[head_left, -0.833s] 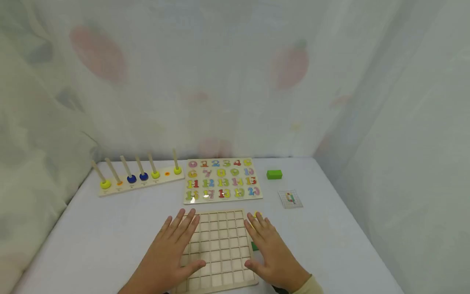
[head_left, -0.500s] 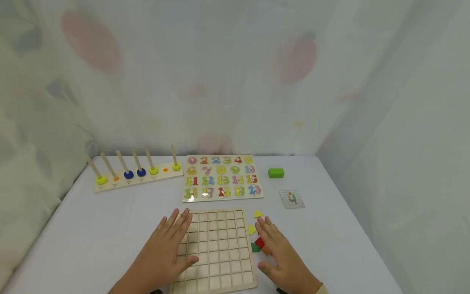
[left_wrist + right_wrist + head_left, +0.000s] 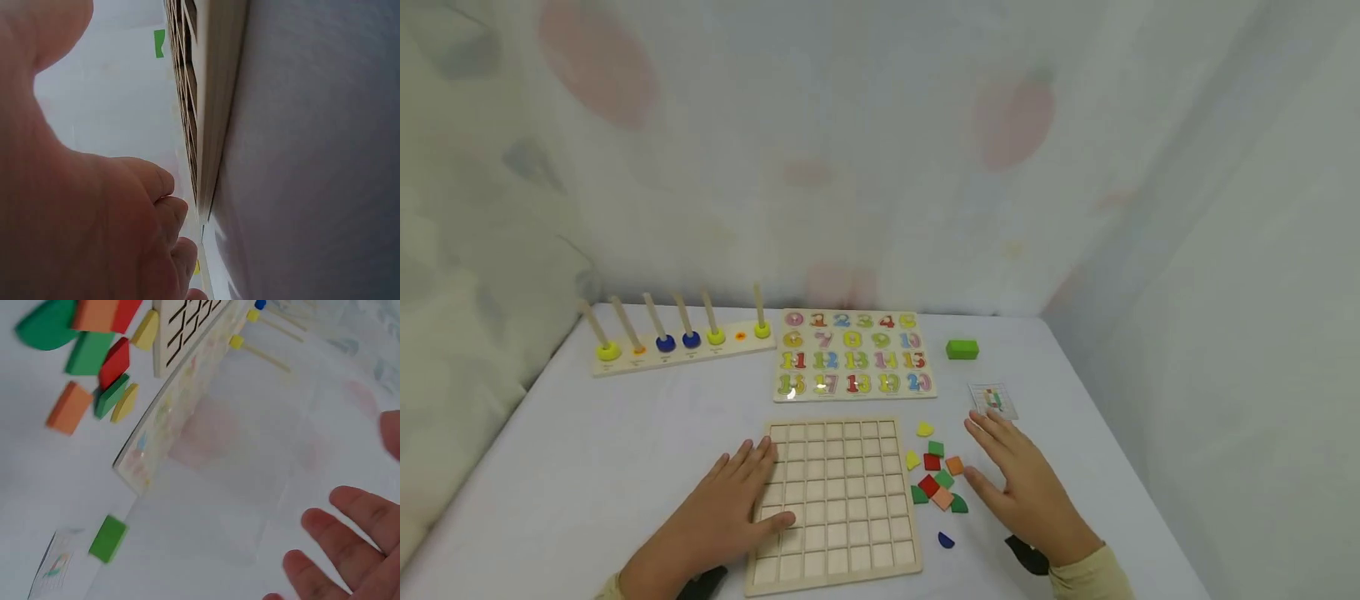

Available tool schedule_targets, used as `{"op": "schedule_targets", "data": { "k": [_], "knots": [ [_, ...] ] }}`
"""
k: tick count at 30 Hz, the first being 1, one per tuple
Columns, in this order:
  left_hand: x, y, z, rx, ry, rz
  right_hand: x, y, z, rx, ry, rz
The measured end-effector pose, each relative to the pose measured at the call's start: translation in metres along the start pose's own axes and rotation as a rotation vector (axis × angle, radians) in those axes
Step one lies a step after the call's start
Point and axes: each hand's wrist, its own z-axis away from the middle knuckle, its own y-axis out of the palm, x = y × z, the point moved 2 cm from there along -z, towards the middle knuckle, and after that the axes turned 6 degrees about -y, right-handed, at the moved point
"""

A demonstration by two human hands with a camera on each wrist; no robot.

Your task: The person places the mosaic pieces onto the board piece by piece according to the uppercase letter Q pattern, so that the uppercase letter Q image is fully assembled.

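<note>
A wooden grid board (image 3: 835, 575) lies near the table's front. Over its left edge is my left hand (image 3: 711, 508), fingers fairly straight and thumb spread across the squares, with nothing in it. In the left wrist view the board's side (image 3: 219, 94) runs past the fingers (image 3: 153, 178). To the right of the board lies a loose group of small flat pieces: red (image 3: 928, 485), orange (image 3: 954, 466), green (image 3: 959, 504), yellow (image 3: 925, 429) and a dark blue half-round one (image 3: 946, 540). Just right of them my right hand (image 3: 1030, 483) is held with extended fingers, holding nothing.
Behind the grid board lies a number puzzle board (image 3: 855, 392). At the back left stands a peg board (image 3: 685, 354) with upright pegs and yellow and blue rings. A green block (image 3: 962, 349) and a small printed card (image 3: 996, 398) are at the back right. Curtains (image 3: 850, 167) surround the table.
My right hand has moved right, away from the grid board, and the coloured pieces it covered now show. My left hand has shifted slightly left and down toward the board's left edge.
</note>
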Motion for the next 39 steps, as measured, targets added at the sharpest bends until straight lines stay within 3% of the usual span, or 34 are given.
{"op": "schedule_targets", "data": {
  "k": [7,13,19,29,39],
  "knots": [
    [-0.002,-0.002,0.000,0.072,-0.014,0.057,-0.008,0.037,-0.052,0.142,-0.029,0.088],
    [-0.004,0.004,-0.003,0.093,-0.028,0.063,-0.028,0.069,-0.077,0.274,0.032,0.207],
    [-0.007,0.006,-0.005,0.104,-0.028,0.049,-0.040,0.081,-0.082,0.366,0.095,0.223],
    [-0.004,0.004,-0.002,0.110,-0.039,0.045,-0.045,0.092,-0.083,0.370,0.129,0.151],
    [-0.005,-0.003,0.003,0.059,-0.020,0.019,-0.040,0.091,-0.095,0.402,0.200,0.092]
  ]
}}
